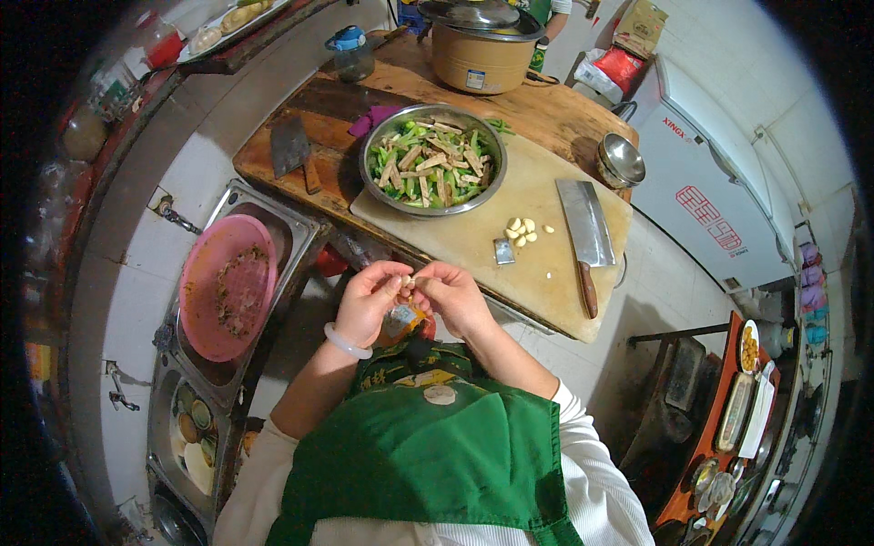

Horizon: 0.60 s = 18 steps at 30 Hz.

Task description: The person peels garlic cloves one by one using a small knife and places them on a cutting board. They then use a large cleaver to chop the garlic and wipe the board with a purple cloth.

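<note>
Between my fingertips is a small pale garlic clove (407, 280), partly covered by the thumbs. My left hand (369, 300), with a pale bangle at its wrist, grips one side of it. My right hand (452, 299) pinches the other side. Both hands are in front of the near edge of a cutting board (437, 228). On the board lie several peeled garlic cloves (522, 232), with a small metal blade (504, 251) beside them. A cleaver (586, 225) with a wooden handle rests to their right. Behind stands a steel bowl (502, 160) of cut green vegetables and brown strips.
Another cleaver (290, 147) lies left of the bowl. A large pot (478, 65) and a lidded jug (351, 58) stand farther back. Steel bowls (621, 160) sit at the right edge. A pink basin (229, 286) occupies the left sink. A person's arm (556, 27) shows behind the pot.
</note>
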Each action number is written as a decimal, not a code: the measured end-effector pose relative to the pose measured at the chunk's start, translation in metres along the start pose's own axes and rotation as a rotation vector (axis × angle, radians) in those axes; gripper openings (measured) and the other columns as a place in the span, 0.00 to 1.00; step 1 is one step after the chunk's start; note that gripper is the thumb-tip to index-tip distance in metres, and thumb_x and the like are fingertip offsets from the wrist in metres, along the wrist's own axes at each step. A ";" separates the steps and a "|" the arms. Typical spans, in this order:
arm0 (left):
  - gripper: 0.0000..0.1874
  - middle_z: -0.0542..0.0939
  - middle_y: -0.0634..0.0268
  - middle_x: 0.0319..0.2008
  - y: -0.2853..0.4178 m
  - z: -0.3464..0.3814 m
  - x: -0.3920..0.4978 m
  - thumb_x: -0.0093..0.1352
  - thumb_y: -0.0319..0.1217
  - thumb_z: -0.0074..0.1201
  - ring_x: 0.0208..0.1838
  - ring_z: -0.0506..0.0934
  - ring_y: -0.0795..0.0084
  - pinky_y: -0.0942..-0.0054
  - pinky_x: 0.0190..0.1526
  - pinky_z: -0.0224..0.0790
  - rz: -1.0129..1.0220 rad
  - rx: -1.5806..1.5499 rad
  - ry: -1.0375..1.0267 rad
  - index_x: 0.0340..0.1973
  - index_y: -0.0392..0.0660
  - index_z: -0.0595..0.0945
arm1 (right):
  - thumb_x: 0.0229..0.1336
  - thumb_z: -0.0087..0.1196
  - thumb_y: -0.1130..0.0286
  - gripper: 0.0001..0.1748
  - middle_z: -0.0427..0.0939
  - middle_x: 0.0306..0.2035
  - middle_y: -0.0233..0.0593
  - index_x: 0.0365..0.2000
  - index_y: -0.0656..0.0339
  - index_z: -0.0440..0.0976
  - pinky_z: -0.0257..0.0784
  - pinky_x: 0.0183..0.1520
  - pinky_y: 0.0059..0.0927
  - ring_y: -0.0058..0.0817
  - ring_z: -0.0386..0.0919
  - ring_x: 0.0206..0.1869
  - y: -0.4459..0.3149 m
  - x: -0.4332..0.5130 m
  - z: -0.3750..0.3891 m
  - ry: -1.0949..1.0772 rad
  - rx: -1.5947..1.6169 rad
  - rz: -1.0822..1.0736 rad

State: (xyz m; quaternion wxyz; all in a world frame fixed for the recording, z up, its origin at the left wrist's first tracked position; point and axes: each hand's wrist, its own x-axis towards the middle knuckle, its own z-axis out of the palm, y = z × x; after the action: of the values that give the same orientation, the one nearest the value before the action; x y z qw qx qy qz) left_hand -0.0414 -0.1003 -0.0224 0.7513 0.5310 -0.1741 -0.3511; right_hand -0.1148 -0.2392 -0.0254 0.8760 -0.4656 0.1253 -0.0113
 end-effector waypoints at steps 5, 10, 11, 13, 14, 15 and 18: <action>0.07 0.73 0.66 0.33 0.005 -0.006 0.006 0.64 0.23 0.47 0.34 0.71 0.75 0.76 0.38 0.67 0.337 0.475 -0.128 0.39 0.40 0.73 | 0.55 0.46 0.75 0.04 0.73 0.20 0.31 0.26 0.63 0.71 0.64 0.22 0.13 0.13 0.67 0.19 0.005 0.000 -0.001 -0.024 -0.075 -0.060; 0.05 0.71 0.66 0.33 -0.007 -0.014 0.006 0.66 0.28 0.47 0.34 0.71 0.76 0.78 0.37 0.66 -0.003 -0.436 -0.010 0.36 0.42 0.74 | 0.54 0.46 0.76 0.03 0.72 0.19 0.30 0.26 0.63 0.70 0.62 0.23 0.15 0.14 0.67 0.20 0.004 -0.002 -0.004 0.100 0.008 -0.122; 0.04 0.71 0.66 0.33 -0.008 -0.016 0.006 0.66 0.29 0.47 0.34 0.71 0.77 0.79 0.37 0.66 -0.038 -0.588 0.008 0.35 0.42 0.74 | 0.53 0.46 0.76 0.03 0.72 0.19 0.30 0.26 0.63 0.70 0.62 0.23 0.15 0.14 0.66 0.20 0.004 -0.001 -0.003 0.166 0.020 -0.134; 0.04 0.72 0.67 0.33 -0.010 -0.018 0.005 0.66 0.30 0.47 0.34 0.71 0.77 0.79 0.36 0.67 -0.056 -0.614 -0.020 0.34 0.44 0.74 | 0.53 0.49 0.76 0.03 0.72 0.19 0.29 0.25 0.65 0.70 0.62 0.24 0.16 0.14 0.67 0.21 0.002 -0.001 -0.003 0.156 -0.128 -0.215; 0.04 0.73 0.67 0.33 -0.011 -0.017 0.003 0.66 0.30 0.47 0.34 0.71 0.77 0.79 0.36 0.67 -0.064 -0.624 -0.030 0.34 0.44 0.74 | 0.52 0.50 0.76 0.03 0.72 0.20 0.29 0.25 0.65 0.71 0.63 0.25 0.16 0.14 0.68 0.22 0.002 -0.001 -0.001 0.134 -0.245 -0.243; 0.04 0.73 0.67 0.32 -0.013 -0.017 0.002 0.66 0.30 0.47 0.34 0.71 0.77 0.80 0.36 0.67 -0.070 -0.645 -0.044 0.34 0.45 0.74 | 0.52 0.51 0.76 0.04 0.72 0.20 0.29 0.25 0.66 0.71 0.64 0.26 0.16 0.15 0.68 0.22 0.002 0.000 0.001 0.116 -0.360 -0.254; 0.04 0.74 0.69 0.32 -0.014 -0.014 0.001 0.65 0.29 0.50 0.32 0.71 0.78 0.78 0.34 0.66 -0.070 -0.653 -0.003 0.35 0.44 0.74 | 0.51 0.54 0.77 0.05 0.73 0.23 0.32 0.31 0.67 0.74 0.68 0.33 0.18 0.18 0.72 0.28 0.001 -0.001 0.007 0.079 -0.632 -0.449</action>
State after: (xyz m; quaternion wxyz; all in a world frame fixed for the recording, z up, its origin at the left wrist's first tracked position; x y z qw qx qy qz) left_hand -0.0367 -0.0946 -0.0410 0.8691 0.2671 -0.0352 -0.4147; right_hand -0.1138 -0.2329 -0.0222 0.6596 -0.7276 0.0514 -0.1813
